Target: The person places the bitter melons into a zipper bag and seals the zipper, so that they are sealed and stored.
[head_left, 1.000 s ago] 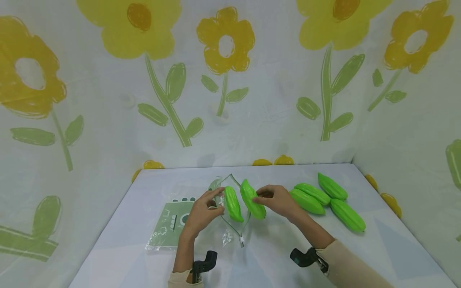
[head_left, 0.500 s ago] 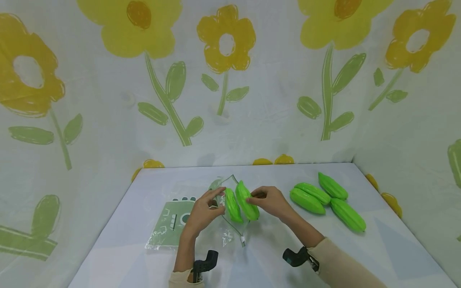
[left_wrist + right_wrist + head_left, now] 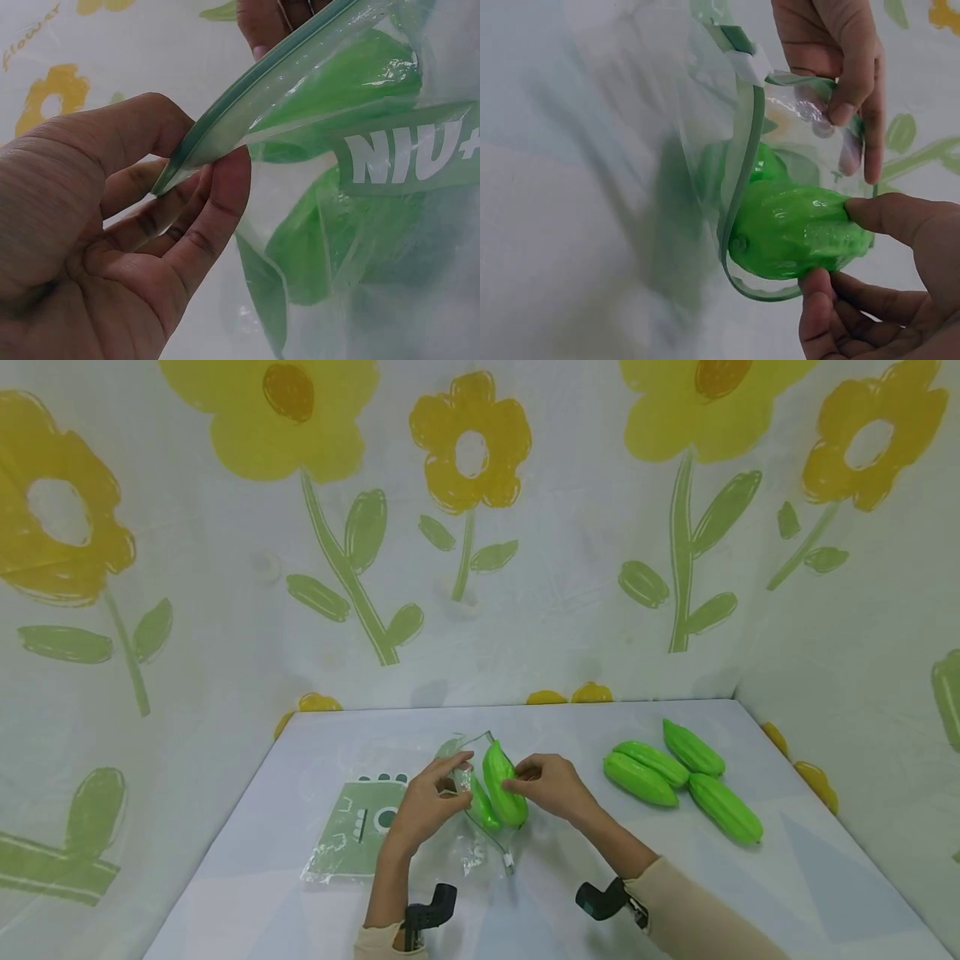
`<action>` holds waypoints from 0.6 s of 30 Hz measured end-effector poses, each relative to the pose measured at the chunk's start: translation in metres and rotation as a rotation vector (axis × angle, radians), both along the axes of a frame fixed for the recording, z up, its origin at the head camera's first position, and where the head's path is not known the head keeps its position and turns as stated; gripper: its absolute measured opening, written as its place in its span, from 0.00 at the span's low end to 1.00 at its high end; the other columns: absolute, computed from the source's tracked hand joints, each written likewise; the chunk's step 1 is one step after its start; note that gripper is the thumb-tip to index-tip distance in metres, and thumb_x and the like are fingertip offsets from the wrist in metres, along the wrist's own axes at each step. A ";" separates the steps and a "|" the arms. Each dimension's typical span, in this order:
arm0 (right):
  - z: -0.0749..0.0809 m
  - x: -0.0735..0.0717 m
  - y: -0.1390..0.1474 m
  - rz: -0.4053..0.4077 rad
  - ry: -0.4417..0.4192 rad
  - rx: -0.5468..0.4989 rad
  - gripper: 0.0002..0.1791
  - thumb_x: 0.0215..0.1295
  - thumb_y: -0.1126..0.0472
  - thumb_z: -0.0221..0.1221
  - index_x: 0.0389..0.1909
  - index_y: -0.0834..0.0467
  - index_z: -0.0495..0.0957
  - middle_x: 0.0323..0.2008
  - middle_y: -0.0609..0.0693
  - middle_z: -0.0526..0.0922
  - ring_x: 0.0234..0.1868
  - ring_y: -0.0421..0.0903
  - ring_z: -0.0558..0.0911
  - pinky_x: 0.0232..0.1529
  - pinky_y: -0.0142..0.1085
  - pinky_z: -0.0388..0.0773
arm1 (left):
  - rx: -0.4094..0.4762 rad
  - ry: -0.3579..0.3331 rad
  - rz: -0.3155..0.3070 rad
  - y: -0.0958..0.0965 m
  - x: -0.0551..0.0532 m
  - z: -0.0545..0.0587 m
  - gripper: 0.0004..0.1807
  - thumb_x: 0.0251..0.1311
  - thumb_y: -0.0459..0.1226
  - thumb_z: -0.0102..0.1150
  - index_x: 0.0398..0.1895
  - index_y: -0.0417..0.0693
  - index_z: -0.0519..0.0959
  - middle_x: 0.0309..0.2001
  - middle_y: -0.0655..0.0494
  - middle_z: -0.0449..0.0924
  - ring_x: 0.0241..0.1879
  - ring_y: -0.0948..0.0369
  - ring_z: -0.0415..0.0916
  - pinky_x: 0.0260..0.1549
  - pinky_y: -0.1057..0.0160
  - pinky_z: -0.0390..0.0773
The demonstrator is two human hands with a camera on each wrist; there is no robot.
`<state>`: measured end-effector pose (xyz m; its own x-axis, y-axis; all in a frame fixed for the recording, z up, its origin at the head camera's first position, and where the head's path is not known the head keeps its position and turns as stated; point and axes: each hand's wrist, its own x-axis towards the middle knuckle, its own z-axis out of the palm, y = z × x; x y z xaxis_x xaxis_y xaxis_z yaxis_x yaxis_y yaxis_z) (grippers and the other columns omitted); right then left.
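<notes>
Head view: a green gourd (image 3: 506,785), pinched by the right hand (image 3: 553,787), has shifted leftward into the mouth of a clear bag (image 3: 409,154), bringing it beside a second gourd (image 3: 482,807) inside; the left hand (image 3: 425,807) pinches the bag's rim.

Capital letters "NIU", with a plus-like mark at their right, stand in white on the green band (image 3: 416,161) of the clear bag (image 3: 442,262). Slanting yellow "flower" stands on the white flower-print sheet (image 3: 172,52). White marks on the green panel (image 3: 348,839), left on the desk (image 3: 255,877), are too small to read.
</notes>
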<state>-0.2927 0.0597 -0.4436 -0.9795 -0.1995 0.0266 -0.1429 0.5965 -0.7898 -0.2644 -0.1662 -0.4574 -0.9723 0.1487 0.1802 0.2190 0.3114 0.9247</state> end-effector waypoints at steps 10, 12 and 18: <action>-0.006 -0.002 -0.010 0.017 0.031 0.040 0.21 0.58 0.51 0.71 0.43 0.65 0.85 0.35 0.50 0.84 0.36 0.46 0.82 0.34 0.39 0.81 | 0.015 -0.013 -0.005 0.001 -0.002 -0.002 0.32 0.58 0.29 0.66 0.66 0.58 0.76 0.57 0.56 0.77 0.42 0.56 0.78 0.33 0.62 0.79; -0.008 -0.003 -0.012 0.018 0.034 0.053 0.21 0.58 0.52 0.72 0.42 0.65 0.85 0.34 0.51 0.84 0.35 0.46 0.82 0.34 0.39 0.81 | 0.016 -0.017 -0.016 0.001 -0.001 -0.002 0.32 0.58 0.29 0.66 0.66 0.59 0.76 0.57 0.56 0.77 0.42 0.57 0.79 0.34 0.62 0.80; -0.013 -0.002 -0.020 0.026 0.005 0.075 0.21 0.59 0.52 0.71 0.41 0.67 0.85 0.35 0.53 0.85 0.35 0.47 0.83 0.34 0.41 0.81 | 0.004 -0.015 -0.030 0.001 -0.001 0.000 0.31 0.58 0.31 0.66 0.67 0.60 0.76 0.58 0.56 0.76 0.42 0.56 0.78 0.34 0.61 0.80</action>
<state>-0.2952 0.0400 -0.4563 -0.9740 -0.2262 0.0155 -0.1627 0.6498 -0.7425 -0.2650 -0.1648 -0.4577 -0.9699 0.1774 0.1666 0.2147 0.3011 0.9291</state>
